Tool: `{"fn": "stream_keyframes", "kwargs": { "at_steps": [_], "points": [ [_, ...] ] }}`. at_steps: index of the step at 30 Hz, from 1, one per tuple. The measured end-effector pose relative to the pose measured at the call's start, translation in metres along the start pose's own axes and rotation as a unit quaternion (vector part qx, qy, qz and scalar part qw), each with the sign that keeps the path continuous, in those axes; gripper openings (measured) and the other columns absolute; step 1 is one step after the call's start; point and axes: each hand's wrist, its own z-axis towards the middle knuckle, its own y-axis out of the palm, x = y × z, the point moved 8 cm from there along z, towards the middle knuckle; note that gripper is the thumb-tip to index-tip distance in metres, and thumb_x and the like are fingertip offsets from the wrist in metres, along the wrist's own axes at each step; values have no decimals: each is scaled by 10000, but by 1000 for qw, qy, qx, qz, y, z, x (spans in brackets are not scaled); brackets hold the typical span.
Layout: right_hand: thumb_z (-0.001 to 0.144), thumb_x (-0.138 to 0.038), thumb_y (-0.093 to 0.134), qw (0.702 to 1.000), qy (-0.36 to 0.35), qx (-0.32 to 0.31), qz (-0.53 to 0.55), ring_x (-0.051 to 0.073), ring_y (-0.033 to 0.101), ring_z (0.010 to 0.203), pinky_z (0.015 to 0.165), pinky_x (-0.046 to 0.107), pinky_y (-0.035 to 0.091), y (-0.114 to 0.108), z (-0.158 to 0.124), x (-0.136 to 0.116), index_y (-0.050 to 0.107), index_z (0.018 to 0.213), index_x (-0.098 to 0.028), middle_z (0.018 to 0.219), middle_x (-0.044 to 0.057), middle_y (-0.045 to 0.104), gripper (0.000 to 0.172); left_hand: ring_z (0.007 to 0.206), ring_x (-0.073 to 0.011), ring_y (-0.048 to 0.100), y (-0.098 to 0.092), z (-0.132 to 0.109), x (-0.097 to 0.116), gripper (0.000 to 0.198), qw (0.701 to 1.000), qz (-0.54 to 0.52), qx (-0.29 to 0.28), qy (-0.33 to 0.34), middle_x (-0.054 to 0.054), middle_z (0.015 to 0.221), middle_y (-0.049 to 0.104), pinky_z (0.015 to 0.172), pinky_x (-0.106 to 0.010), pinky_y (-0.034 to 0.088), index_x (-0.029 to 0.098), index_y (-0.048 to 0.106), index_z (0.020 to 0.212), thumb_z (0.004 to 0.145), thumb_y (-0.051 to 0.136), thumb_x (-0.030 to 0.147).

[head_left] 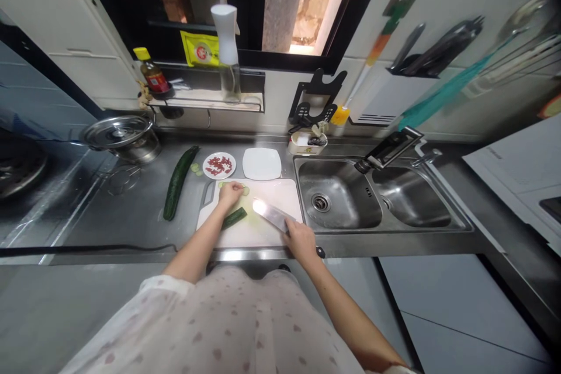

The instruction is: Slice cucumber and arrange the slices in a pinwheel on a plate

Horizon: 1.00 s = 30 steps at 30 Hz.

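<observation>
A white cutting board (280, 194) lies on the steel counter in front of me. My right hand (300, 239) grips the handle of a wide knife (272, 214), its blade flat over the board's middle. My left hand (230, 193) rests closed at the board's far left, fingers pressed on pale cucumber slices (245, 191). A short cucumber piece (234, 218) lies on the board beside my left forearm. A whole cucumber (177, 181) lies on the counter to the left.
Behind the board stand a small plate of red chopped bits (219, 165) and an empty white square plate (262, 163). A double sink (377, 198) with a faucet is at right. A steel pot (120, 137) sits at left near the stove. Bottles stand on the shelf (205, 99).
</observation>
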Motion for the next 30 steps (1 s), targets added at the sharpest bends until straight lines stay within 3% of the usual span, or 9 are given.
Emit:
{"fn": "stream_keyframes", "kwargs": {
  "at_steps": [7,25,30],
  "points": [
    [881,-304,518,1000,17,22,9,222,622,893,741,287,382,-3,-1,3,542,1261,-197,969,97,687,395,752,-157,617,3,21,10,150,995,94,13,16,-45,841,711,707,-250,432,163,699,866,731,637,185],
    [893,-299,504,999,21,-7,30,216,621,939,756,282,375,-5,0,3,543,1241,-203,1007,78,692,363,935,-231,555,6,16,36,272,944,290,27,153,-85,964,668,777,-302,397,197,714,999,884,468,180],
    [886,-303,516,999,25,-5,38,211,622,926,751,278,377,-4,1,4,544,1234,-208,1001,74,690,362,987,-255,510,11,13,34,309,929,333,-9,164,-98,981,615,767,-323,384,232,737,993,864,472,139]
  ]
}}
